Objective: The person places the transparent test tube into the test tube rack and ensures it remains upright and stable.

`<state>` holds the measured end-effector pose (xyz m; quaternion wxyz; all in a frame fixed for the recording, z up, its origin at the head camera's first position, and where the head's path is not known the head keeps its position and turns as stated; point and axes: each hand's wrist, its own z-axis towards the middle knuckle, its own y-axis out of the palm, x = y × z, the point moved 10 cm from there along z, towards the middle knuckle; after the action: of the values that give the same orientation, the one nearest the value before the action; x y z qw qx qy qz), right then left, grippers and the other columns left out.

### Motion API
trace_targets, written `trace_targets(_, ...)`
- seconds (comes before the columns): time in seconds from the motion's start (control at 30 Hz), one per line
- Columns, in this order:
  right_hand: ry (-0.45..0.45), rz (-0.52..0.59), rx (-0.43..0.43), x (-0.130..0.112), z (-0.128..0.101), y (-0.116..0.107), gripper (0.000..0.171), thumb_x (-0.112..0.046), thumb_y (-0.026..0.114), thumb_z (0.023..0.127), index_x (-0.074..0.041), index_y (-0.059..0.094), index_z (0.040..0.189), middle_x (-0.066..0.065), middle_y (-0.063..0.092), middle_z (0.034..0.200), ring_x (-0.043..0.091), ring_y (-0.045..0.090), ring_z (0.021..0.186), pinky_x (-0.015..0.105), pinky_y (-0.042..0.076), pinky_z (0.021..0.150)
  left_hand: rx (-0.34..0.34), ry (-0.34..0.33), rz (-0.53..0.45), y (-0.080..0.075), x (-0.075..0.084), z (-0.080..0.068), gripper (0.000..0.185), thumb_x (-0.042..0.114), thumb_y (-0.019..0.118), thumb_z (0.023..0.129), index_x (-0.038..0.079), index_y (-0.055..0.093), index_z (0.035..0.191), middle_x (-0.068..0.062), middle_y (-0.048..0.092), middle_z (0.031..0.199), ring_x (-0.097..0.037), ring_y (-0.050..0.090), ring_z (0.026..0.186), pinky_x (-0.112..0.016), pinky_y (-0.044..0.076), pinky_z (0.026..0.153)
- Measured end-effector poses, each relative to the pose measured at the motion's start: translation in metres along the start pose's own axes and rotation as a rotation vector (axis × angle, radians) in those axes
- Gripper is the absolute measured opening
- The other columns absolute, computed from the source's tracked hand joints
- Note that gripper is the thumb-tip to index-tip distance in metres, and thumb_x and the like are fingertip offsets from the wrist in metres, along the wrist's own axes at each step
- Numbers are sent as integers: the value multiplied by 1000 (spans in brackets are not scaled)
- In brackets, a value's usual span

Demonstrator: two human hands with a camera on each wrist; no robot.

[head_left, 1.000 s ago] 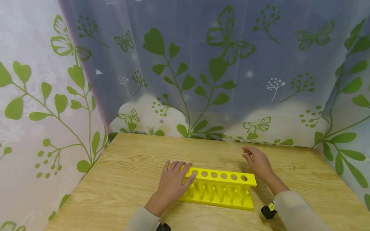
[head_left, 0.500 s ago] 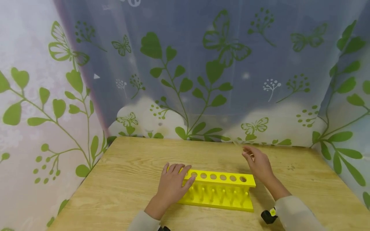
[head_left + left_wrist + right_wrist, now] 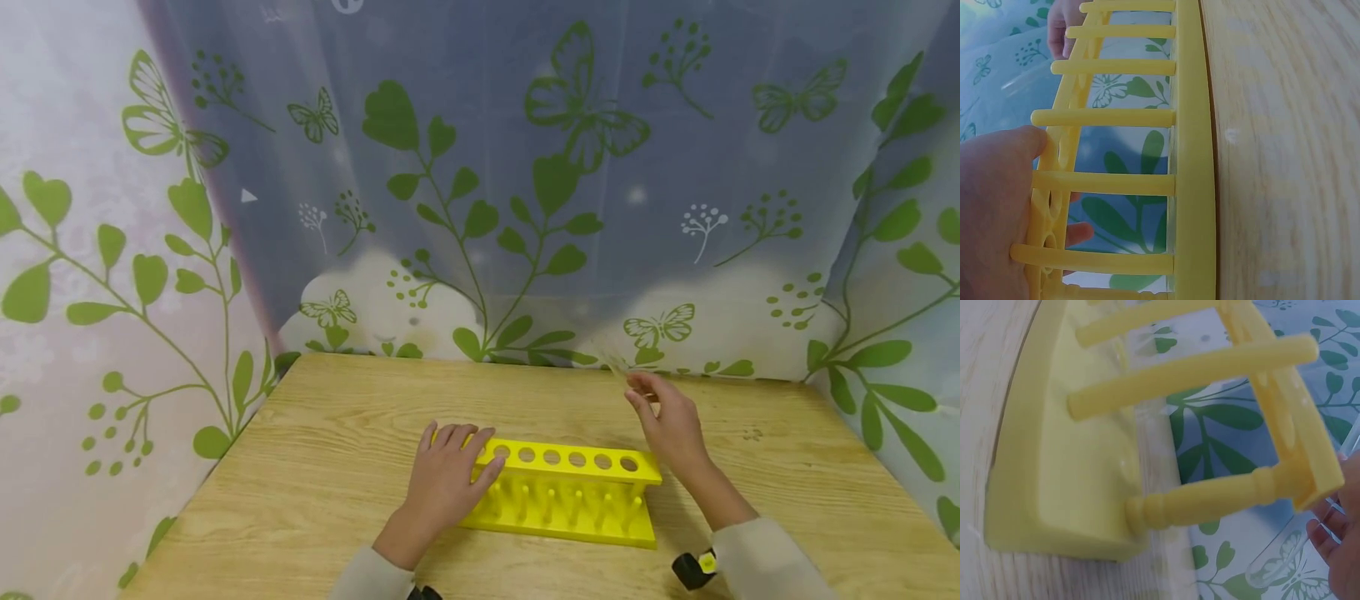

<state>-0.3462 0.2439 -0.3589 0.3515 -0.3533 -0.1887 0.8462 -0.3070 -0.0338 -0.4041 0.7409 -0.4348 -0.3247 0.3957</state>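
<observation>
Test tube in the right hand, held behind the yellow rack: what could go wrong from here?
1. The clear test tube is pinched only by the right hand fingertips, tilted, above the wooden table; it might slip and fall.
2. The tube is nearly invisible against the curtain, so aiming at the end hole may miss and strike the rack top.
3. The left hand steadies only one end of the yellow rack; a knock at the far end could swing it.

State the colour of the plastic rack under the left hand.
Bright yellow plastic test-tube rack, the same all over; clearest in the head view.
</observation>
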Motion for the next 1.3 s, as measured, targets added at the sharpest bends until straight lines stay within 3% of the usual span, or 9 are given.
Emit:
trace_targets(0.1, -19, 4, 39, -6, 0, -5, 25, -3, 66, 91, 2, 63, 116, 17, 68, 102, 30, 65, 84, 45, 54, 73, 5, 4, 0, 0, 1, 0, 46, 53, 45, 99, 22, 59, 131, -1, 60, 124, -25, 53, 118, -58, 30, 107)
trace_targets(0.23, -32, 4, 85, -12, 0, -11, 25, -1, 68, 89, 1, 64, 113, 15, 68, 100, 29, 66, 84, 18, 50, 75, 13, 10, -2, -1, 1, 1, 46, 53, 45, 99, 22, 59, 130, -1, 60, 124, -25, 53, 117, -58, 31, 107)
trace_targets(0.33, -36, 28, 109, -18, 0, -14, 25, 0, 68, 88, 3, 64, 112, 15, 68, 99, 29, 66, 85, 5, 42, 76, 12, 11, -2, -2, 1, 2, 46, 53, 44, 100, 22, 59, 131, -1, 60, 124, -26, 53, 117, -58, 32, 106)
trace_targets(0.83, -67, 104, 169, -40, -4, -25, 30, 9, 69, 84, 7, 62, 114, 15, 66, 95, 22, 61, 85, 4, 42, 81, -11, -13, -13, 2, -1, 0, 46, 53, 45, 99, 24, 58, 132, -1, 59, 126, -25, 52, 119, -58, 29, 109)
trace_targets(1.03, -80, 128, 189, -48, -5, -29, 31, 10, 68, 84, 7, 62, 114, 14, 66, 94, 12, 60, 86, 8, 46, 80, 10, -7, -16, -1, -1, 2, 45, 52, 46, 99, 23, 59, 131, -1, 60, 125, -25, 53, 119, -58, 30, 108)
trace_targets(1.3, -64, 133, 206, -49, -11, -33, 29, 9, 67, 86, 6, 62, 115, 14, 64, 94, -3, 55, 89, 5, 43, 82, 13, 2, -19, 0, 0, 0, 46, 52, 45, 99, 21, 59, 130, -2, 60, 124, -26, 53, 118, -58, 30, 107)
